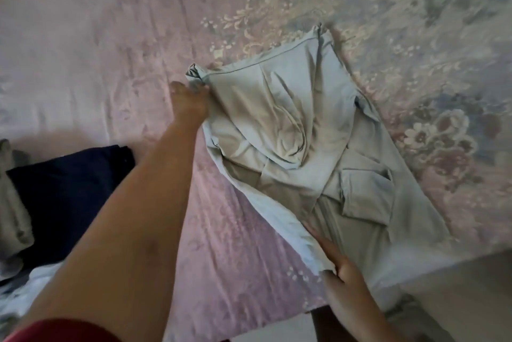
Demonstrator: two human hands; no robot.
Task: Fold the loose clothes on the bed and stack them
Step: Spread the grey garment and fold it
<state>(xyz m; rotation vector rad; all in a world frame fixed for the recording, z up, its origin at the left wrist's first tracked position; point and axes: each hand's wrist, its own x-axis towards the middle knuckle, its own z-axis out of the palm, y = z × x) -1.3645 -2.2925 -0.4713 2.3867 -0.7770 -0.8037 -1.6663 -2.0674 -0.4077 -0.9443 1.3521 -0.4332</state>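
The pale green trousers [299, 147] lie on the floral bedsheet [110, 37], long axis running from far waistband to near edge — left hand [191, 100] pinches the waistband corner, right hand [340, 264] presses flat, fingers straight, on the near leg.

Pale grey-green trousers [291, 131], crumpled, lying waistband-up diag. across the bed, cargo pocket flap showing on rt side, legs trailing off the near edge. Dark navy garment [69, 197] folded at left.
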